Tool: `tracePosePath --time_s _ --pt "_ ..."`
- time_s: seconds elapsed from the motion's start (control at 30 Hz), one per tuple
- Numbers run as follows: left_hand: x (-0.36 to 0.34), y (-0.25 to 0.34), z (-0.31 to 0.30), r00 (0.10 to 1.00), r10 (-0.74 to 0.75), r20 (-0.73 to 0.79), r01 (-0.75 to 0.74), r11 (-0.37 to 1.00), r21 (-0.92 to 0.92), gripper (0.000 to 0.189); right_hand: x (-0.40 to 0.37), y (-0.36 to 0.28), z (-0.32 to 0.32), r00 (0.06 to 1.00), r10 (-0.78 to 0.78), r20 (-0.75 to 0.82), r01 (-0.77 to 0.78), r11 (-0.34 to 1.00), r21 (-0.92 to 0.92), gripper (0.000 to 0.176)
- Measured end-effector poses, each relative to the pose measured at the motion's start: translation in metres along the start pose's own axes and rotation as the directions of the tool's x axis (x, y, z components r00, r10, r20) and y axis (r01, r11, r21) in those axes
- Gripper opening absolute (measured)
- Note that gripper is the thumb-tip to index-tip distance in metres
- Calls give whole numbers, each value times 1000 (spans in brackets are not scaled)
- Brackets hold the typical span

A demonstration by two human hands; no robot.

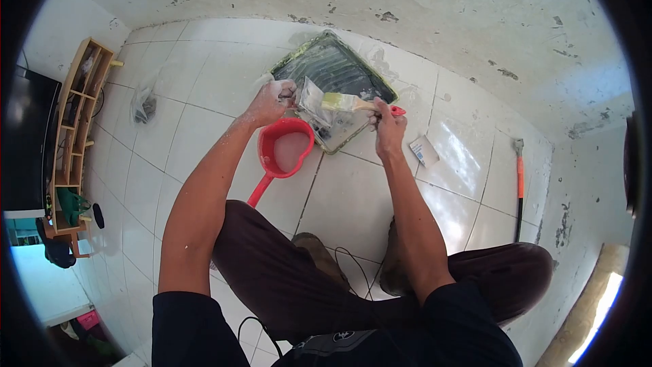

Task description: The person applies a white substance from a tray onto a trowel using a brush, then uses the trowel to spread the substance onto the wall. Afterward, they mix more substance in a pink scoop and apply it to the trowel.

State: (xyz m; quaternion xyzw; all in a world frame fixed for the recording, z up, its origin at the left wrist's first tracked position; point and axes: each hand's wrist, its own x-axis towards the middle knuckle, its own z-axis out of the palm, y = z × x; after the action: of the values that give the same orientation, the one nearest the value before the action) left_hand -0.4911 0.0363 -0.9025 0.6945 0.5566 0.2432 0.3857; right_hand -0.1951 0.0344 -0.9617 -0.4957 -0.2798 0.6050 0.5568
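Observation:
My left hand [270, 100], dusted with white, is closed around a putty knife [314, 98] whose wide blade is coated in white paste. In my right hand [389, 130] is a paintbrush [350, 102] with a red handle end, its pale bristles pointing left at the blade. Both tools are over a black paint tray [333, 61] with yellow-green edges and smears of white paste in its near end. Just below my left hand, a red dipper [269, 153] holds milky liquid [291, 149], its handle pointing toward my knee.
A small printed card [424, 151] lies on the tiles right of the tray. Farther right, a long-handled tool [519, 177] with an orange section lies along the wall. A clear plastic bag [144, 105] sits at left, near a wooden shelf [81, 112]. The wall ahead has peeling patches.

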Motion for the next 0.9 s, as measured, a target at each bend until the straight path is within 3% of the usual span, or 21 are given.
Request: tracePosePath --time_s 0.07,0.13,0.2,0.27,0.33,0.4,0.47,0.53,0.6,0.67,0.73,0.77,0.83,0.9 --pt "5 1 -1 1000 -4 -15 4 1000 -2 13 2 -8 2 999 -29 -16 29 1000 1 19" --pt "5 21 2 1000 10 -28 -12 997 -82 11 -2 -15 14 998 -57 18 53 979 196 20" --pt "5 22 5 1000 7 -13 -8 995 -103 10 -7 -14 15 996 -80 33 74 983 168 20" --pt "7 15 6 1000 9 -8 -10 993 -121 10 -3 -5 0 997 -76 20 78 993 -85 19" --pt "3 8 6 998 -40 49 44 995 -88 9 -1 -9 -3 997 -73 12 74 994 -76 22" --pt "5 14 5 998 -38 49 40 998 -42 9 2 -8 -1 998 -63 18 60 990 131 21" --pt "4 20 8 998 -31 59 30 1000 6 9 -3 4 10 998 -55 18 51 983 177 21" --pt "9 14 11 999 -24 39 28 993 -119 9 1 11 6 997 -69 18 63 972 227 21" --pt "4 8 9 997 -46 58 52 993 -110 10 -1 13 -9 999 -38 -7 37 995 -89 22" --pt "5 3 8 994 -78 73 86 991 -104 11 6 17 -17 999 -35 26 37 998 -57 22" --pt "8 8 9 998 -5 56 -1 994 108 12 2 8 -7 999 -32 -19 34 996 87 21" --pt "5 11 11 998 -11 61 5 994 105 12 -3 5 3 1000 -19 -6 20 988 156 21" --pt "11 17 12 999 -36 40 37 999 -32 13 -3 15 -2 1000 -12 -15 13 994 107 21" --pt "9 9 10 997 -22 77 23 1000 -2 12 -3 17 -13 999 -23 -24 21 997 -80 21"
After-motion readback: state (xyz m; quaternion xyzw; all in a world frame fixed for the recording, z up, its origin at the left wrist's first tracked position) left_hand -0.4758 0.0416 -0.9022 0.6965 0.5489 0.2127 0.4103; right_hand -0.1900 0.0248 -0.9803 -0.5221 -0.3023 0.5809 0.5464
